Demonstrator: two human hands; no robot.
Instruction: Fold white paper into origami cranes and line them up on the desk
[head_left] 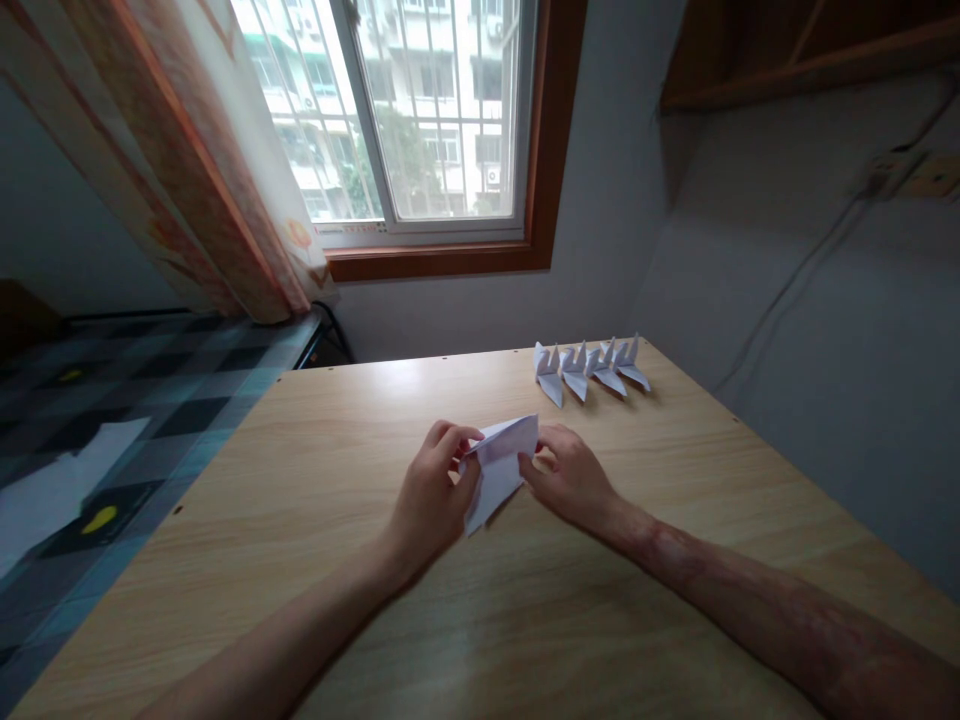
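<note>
A folded sheet of white paper (501, 462) is held between my two hands, a little above the middle of the wooden table. My left hand (439, 478) pinches its left edge between thumb and fingers. On the opposite edge, my right hand (568, 472) grips the paper with the thumb in front and the fingers behind. The paper is tilted, with one pointed corner hanging toward me. Part of its back side is hidden. Beyond my right hand, several white origami cranes (576, 376) stand in a row near the table's far edge.
The light wooden table (315, 560) meets the wall at the back and right. To the left is a bed with a checked cover (172, 400), with white sheets of paper (67, 490) lying on it. A curtain (187, 150) hangs beside the barred window (442, 110).
</note>
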